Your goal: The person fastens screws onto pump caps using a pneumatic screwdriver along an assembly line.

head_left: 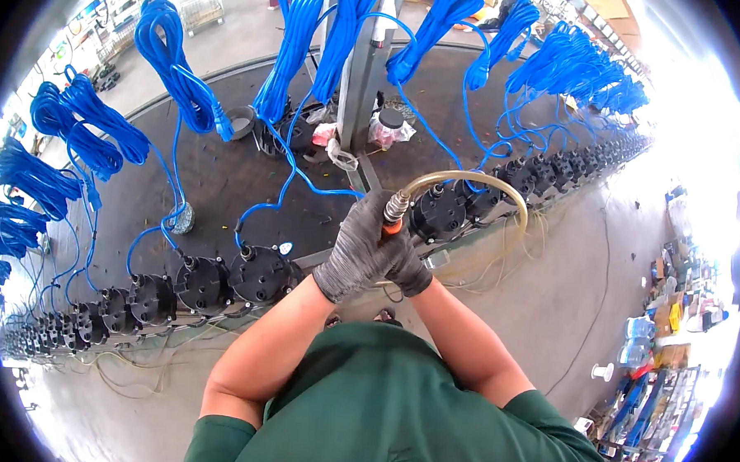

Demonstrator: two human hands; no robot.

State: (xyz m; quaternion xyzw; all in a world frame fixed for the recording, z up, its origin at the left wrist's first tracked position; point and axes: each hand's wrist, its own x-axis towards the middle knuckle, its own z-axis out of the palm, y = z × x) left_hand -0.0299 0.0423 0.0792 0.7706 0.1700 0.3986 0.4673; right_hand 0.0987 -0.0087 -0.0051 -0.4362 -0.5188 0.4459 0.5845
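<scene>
My left hand [359, 251] was clenched around the air tool [393, 215] at centre; my right hand [408, 270] gripped it below — best kept plumb, hose [471, 179] arcing toward two o'clock — beside the black pump [438, 213].

Dark green short-sleeved shirt; grey knit gloves on left hand [359, 247] and right hand [408, 270]

A curved row of black round pump housings [261, 276] lines the dark worktop [224, 175]; bundled blue cable coils [175, 57] hang behind them, around a grey metal post [364, 74] at the centre.
</scene>
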